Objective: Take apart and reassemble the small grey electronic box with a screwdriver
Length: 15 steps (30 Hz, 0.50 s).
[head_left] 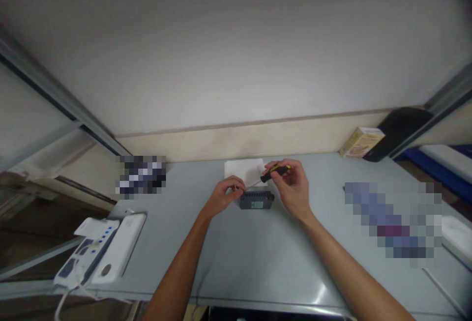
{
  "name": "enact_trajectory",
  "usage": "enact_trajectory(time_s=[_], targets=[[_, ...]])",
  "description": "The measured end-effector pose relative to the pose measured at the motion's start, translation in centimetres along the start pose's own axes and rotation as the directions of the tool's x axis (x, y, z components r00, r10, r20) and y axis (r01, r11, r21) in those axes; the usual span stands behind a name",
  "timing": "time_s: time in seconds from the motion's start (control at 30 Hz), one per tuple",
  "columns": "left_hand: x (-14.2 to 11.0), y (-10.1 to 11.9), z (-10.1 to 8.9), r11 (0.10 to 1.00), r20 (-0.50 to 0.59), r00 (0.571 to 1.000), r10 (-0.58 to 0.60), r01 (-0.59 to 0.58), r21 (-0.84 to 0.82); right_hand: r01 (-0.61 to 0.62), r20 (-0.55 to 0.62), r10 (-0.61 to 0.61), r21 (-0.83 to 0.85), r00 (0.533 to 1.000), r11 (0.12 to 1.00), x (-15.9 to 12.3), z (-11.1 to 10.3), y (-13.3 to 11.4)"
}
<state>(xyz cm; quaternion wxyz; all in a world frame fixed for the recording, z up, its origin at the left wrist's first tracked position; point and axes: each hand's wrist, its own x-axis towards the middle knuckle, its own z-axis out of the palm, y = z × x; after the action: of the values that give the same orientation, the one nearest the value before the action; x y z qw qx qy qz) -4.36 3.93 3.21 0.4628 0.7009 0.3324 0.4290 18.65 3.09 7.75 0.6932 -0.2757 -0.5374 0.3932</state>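
Observation:
In the middle of the table a small dark grey box (257,201) with a slotted upper side and a pale label faces me. My right hand (293,186) is closed round the black and yellow handle of a screwdriver (275,172), just above the box's right end. Its thin shaft slants down and left towards the box's upper left corner. At that corner is my left hand (223,195), thumb and forefinger pinched together beside the screwdriver's tip. What they pinch is too small to make out. A white sheet of paper (239,169) lies behind the box, partly covered by my hands.
A white power strip (86,252) and a flat white device (120,247) lie at the table's left edge. At the back right stand a yellowish carton (361,142) and a black panel (396,131). Blurred-out items lie on both sides. A wall closes the back.

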Motion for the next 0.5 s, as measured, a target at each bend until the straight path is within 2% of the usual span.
enact_trajectory(time_s=[0.1, 0.17, 0.27, 0.3, 0.4, 0.5], targets=[[0.1, 0.0, 0.1, 0.997, -0.053, 0.999, -0.003, 0.008, 0.079, -0.003, -0.037, 0.003, 0.001, 0.999, 1.000, 0.1, -0.1, 0.2], [0.2, -0.5, 0.0, 0.979, -0.132, 0.991, 0.008, 0.019, 0.202, -0.005, -0.063, 0.006, 0.005, 0.998, 1.000, 0.3, -0.2, 0.2], [0.6, -2.1, -0.4, 0.871, -0.323, 0.940, 0.112, 0.064, 0.488, -0.003, -0.100, 0.003, 0.002, 0.995, 1.000, 0.6, -0.5, 0.3], [0.7, -2.7, -0.5, 0.818, -0.350, 0.927, 0.136, 0.094, 0.567, 0.000, -0.113, 0.000, 0.000, 0.994, 1.000, 0.7, -0.7, 0.3], [0.9, -4.3, -0.6, 0.708, -0.353, 0.925, 0.144, 0.152, 0.689, -0.007, -0.145, 0.007, 0.002, 0.989, 1.000, 1.0, -1.0, 0.4], [0.9, -5.0, -0.5, 0.675, -0.315, 0.941, 0.120, 0.156, 0.721, -0.037, -0.164, 0.039, 0.011, 0.986, 0.999, 1.0, -1.2, 0.6]])
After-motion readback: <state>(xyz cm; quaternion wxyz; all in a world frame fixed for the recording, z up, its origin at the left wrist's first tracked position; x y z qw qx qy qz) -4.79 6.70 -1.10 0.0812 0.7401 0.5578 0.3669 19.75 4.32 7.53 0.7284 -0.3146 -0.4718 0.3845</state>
